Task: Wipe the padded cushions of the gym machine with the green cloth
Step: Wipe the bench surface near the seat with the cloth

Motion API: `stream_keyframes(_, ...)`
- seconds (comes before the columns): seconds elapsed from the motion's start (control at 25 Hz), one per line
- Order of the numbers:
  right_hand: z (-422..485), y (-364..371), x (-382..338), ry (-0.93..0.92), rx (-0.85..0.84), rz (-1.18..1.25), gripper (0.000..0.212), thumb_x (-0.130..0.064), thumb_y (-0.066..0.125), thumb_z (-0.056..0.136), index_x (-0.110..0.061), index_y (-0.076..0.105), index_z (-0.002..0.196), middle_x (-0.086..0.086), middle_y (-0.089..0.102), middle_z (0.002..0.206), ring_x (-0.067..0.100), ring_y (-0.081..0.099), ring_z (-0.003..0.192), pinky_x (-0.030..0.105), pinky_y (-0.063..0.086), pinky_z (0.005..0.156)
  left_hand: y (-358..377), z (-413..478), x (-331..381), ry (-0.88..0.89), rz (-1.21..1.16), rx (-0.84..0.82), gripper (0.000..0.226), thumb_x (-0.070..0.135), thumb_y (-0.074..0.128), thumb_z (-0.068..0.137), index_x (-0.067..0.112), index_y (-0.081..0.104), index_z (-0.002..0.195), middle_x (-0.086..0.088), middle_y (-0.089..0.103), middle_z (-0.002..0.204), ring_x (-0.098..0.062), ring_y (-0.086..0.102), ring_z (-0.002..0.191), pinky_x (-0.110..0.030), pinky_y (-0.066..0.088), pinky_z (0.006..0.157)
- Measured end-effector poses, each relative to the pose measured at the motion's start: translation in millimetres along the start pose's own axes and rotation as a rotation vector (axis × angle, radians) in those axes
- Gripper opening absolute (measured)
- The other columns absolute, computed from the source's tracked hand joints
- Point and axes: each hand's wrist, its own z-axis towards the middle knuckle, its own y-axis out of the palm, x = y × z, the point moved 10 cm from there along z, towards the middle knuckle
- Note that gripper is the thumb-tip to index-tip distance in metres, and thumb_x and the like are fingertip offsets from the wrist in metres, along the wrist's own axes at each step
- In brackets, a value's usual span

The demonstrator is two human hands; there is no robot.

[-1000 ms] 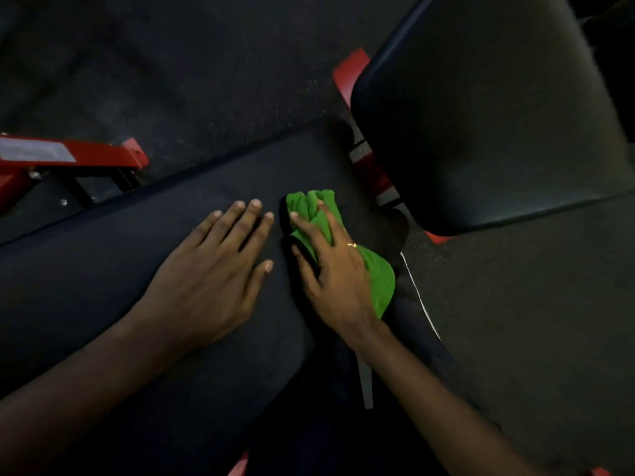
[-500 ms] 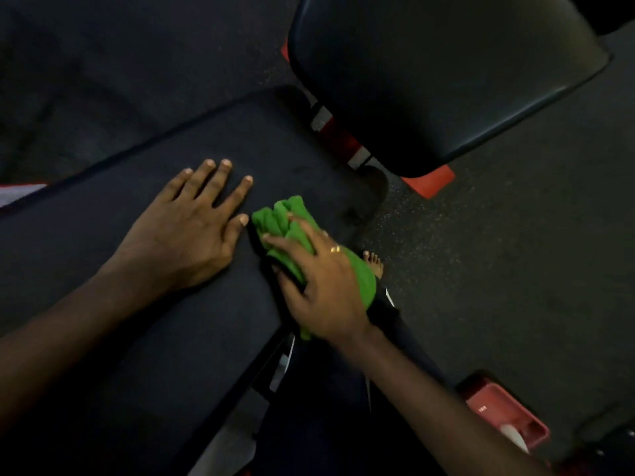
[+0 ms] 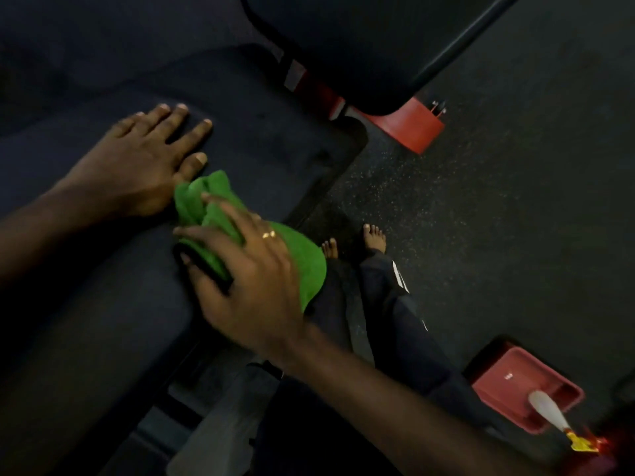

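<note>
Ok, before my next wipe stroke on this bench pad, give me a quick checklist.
1. Right hand grips green cloth: ok.
2. Cloth sits on the long cushion: ok.
3. Left hand out of the cloth's way: not ok, the cloth lies against it.
4. Long cushion clean: cannot tell, too dark.
5. Upper cushion wiped: cannot tell.
6. Spray bottle at red tray on the floor: ok.

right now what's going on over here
A person is wiping a gym machine's dark padded cushion. The right hand holds a bunched green cloth against it near the edge, fingers curled over the cloth. The left hand rests flat on the cushion just beside. A red tray with a bottle sits on the floor.
</note>
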Motion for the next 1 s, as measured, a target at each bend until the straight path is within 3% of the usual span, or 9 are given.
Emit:
stream_keyframes(0.12, -0.8, -6.9, 20.8, -0.065, 0.090, 0.007, 0.033, -0.015, 0.073, 0.084, -0.014, 0.074, 0.117, 0.013, 0.056, 0.144, 0.026, 0.053, 0.134, 0.038, 0.042, 0.111, 1.4, 1.1, 1.0, 0.003, 0.002, -0.005, 0.080, 0.063, 0.002, 0.090, 0.027, 0.014, 0.161, -0.016, 0.016, 0.166, -0.033, 0.014, 0.154, -0.046, 0.011, 0.123)
stream_keyframes(0.32, 40.4, -43.9, 125.6, 0.213, 0.336, -0.007, 0.022, -0.023, 0.065, 0.093, -0.021, 0.074, 0.112, 0.007, 0.059, 0.135, 0.017, 0.058, 0.125, 0.026, 0.048, 0.102, 4.0, 6.6, -3.3, -0.020, 0.035, -0.029, 0.069, 0.062, 0.006, 0.100, 0.032, 0.007, 0.161, -0.009, 0.008, 0.169, -0.026, 0.007, 0.155, -0.043, 0.007, 0.124)
stream_keyframes(0.48, 43.1, -58.0, 134.5, 0.290, 0.418, -0.008, 0.021, -0.027, 0.064, 0.095, -0.021, 0.073, 0.113, 0.003, 0.060, 0.133, 0.013, 0.059, 0.120, 0.034, 0.053, 0.096, 2.2, 10.0, -1.3, -0.009, 0.053, -0.044, 0.062, 0.057, 0.011, 0.105, 0.032, 0.005, 0.161, -0.008, 0.005, 0.169, -0.026, 0.006, 0.155, -0.043, 0.006, 0.124)
stream_keyframes(0.56, 23.3, -47.3, 98.7, 0.228, 0.412, -0.001, 0.021, -0.025, 0.066, 0.094, -0.019, 0.074, 0.113, 0.007, 0.058, 0.140, 0.018, 0.058, 0.124, 0.029, 0.050, 0.100, 2.8, 12.5, -2.7, -0.033, 0.052, -0.056, 0.062, 0.056, 0.012, 0.104, 0.032, 0.006, 0.161, -0.007, 0.005, 0.169, -0.025, 0.005, 0.155, -0.042, 0.006, 0.124)
stream_keyframes(0.68, -18.2, -12.1, 43.1, 0.070, 0.253, -0.004, 0.029, -0.029, 0.069, 0.094, -0.020, 0.071, 0.121, 0.007, 0.049, 0.150, 0.023, 0.045, 0.141, 0.048, 0.038, 0.115, 5.9, 13.6, -3.6, -0.042, 0.049, -0.051, 0.062, 0.055, 0.015, 0.103, 0.033, 0.010, 0.161, -0.008, 0.009, 0.169, -0.027, 0.008, 0.155, -0.044, 0.008, 0.125)
stream_keyframes(0.8, -4.3, -13.6, 71.7, 0.087, 0.175, -0.134, 0.042, -0.045, 0.059, 0.096, -0.030, 0.061, 0.136, 0.004, 0.033, 0.161, 0.026, 0.027, 0.152, 0.060, 0.022, 0.121, -0.5, 10.5, -3.5, -0.047, 0.012, -0.023, 0.061, 0.052, 0.021, 0.104, 0.029, 0.017, 0.161, -0.009, 0.011, 0.168, -0.028, 0.011, 0.155, -0.044, 0.010, 0.125)
stream_keyframes(0.88, 22.1, -25.9, 117.4, 0.186, 0.196, -0.177, 0.045, -0.051, 0.052, 0.096, -0.031, 0.060, 0.135, 0.005, 0.032, 0.161, 0.028, 0.025, 0.152, 0.061, 0.029, 0.117, -12.4, 5.9, 9.3, 0.006, -0.069, 0.012, 0.059, 0.051, 0.027, 0.106, 0.025, 0.026, 0.159, -0.009, 0.014, 0.168, -0.027, 0.013, 0.154, -0.042, 0.012, 0.124)
stream_keyframes(1.0, 47.9, -48.6, 166.9, 0.303, 0.313, -0.052, 0.043, -0.049, 0.051, 0.094, -0.024, 0.064, 0.127, 0.010, 0.038, 0.155, 0.027, 0.036, 0.146, 0.052, 0.042, 0.111, -26.2, -2.9, 38.8, 0.102, -0.198, 0.092, 0.065, 0.054, 0.035, 0.103, 0.018, 0.032, 0.157, -0.009, 0.021, 0.166, -0.024, 0.018, 0.153, -0.031, 0.011, 0.120)
